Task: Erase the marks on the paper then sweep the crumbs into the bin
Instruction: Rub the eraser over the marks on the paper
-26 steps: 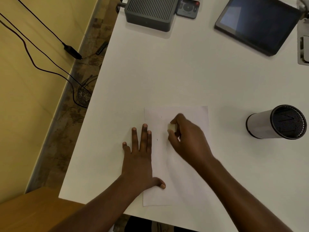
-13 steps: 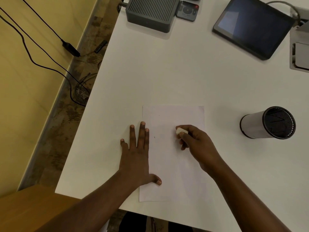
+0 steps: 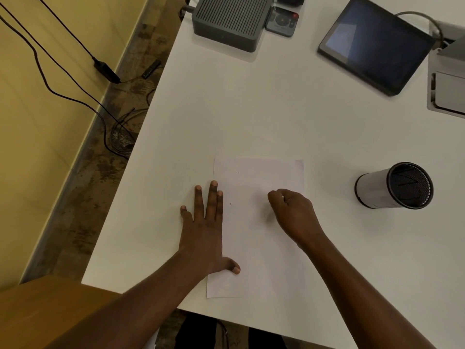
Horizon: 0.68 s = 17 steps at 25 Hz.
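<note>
two hands on the table (image 3: 251,109) right now, both over one white sheet of paper (image 3: 254,238) lying near the front edge. left hand (image 3: 203,230) is flat, palm down, fingers spread a little, straddling the sheet's left edge: most fingers lie on bare table just left of the paper, the thumb reaches across onto the sheet's near-left part. right hand (image 3: 293,214) sits on the right half of the paper, curled into a loose fist, knuckles up, fingers tucked under. whatever it grips is hidden inside the curl, so i cannot tell what it holds. a tiny dark mark (image 3: 230,204) shows on the paper just right of the left fingers, and another faint speck (image 3: 238,172) near the far edge; crumbs are too small to make out. off to the right, well apart from the sheet, a small cylindrical bin (image 3: 392,186) with a black mesh inside, its open mouth tipped toward the camera. far side of the table: a dark grey ribbed box (image 3: 231,18), a small remote (image 3: 283,21) just beside it, a dark tablet (image 3: 375,44) propped at an angle, and a grey device (image 3: 448,89) at the right edge. down left, black cables (image 3: 50,79) run along the yellow wall to the floor.
</note>
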Motion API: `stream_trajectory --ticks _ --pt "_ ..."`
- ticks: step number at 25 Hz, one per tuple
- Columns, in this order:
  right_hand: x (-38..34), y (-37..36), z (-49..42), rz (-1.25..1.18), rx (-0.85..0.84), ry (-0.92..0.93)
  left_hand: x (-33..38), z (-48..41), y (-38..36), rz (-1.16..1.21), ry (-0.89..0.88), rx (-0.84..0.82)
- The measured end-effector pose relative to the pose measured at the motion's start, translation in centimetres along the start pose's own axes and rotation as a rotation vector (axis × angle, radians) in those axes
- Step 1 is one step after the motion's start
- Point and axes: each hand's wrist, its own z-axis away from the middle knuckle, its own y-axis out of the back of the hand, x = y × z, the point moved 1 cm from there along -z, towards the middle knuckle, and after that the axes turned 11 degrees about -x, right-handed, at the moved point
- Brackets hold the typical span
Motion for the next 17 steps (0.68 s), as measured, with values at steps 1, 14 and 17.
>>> stream_trajectory --ticks 1,14,17 --pt "0.2 -0.1 -0.4 0.037 0.016 0.013 0.0 0.0 0.0 -0.001 0.000 0.002" --pt "0.6 -1.0 -1.7 0.496 0.099 0.070 0.0 0.0 -0.1 -0.003 0.007 0.021" --pt "0.6 -1.0 -1.7 0.545 0.135 0.086 0.1 0.0 -0.1 -0.003 0.009 0.024"
